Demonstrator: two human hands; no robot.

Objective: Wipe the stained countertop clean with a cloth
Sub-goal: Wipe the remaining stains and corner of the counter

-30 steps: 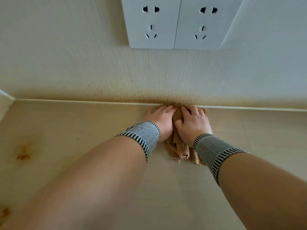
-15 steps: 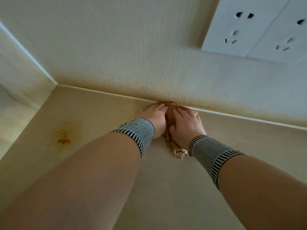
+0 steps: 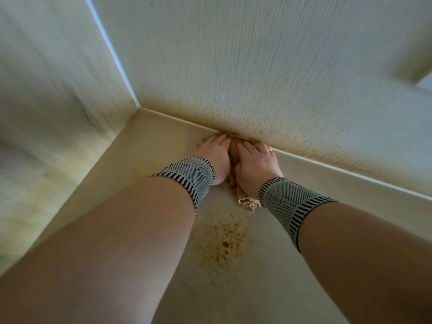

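I see my left hand (image 3: 214, 157) and right hand (image 3: 256, 166) side by side, fingers flat, pressing the crumpled tan cloth (image 3: 247, 203) onto the beige countertop (image 3: 304, 288) against the wall, beyond the orange-brown stain (image 3: 223, 244).

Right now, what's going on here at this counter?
A person is wiping the countertop with a tan cloth. The left hand and the right hand lie side by side on the cloth, pressing it into the seam where the counter meets the back wall. A patch of orange-brown stain sits on the counter between the forearms, nearer the person than the cloth, so it is not yet wiped.
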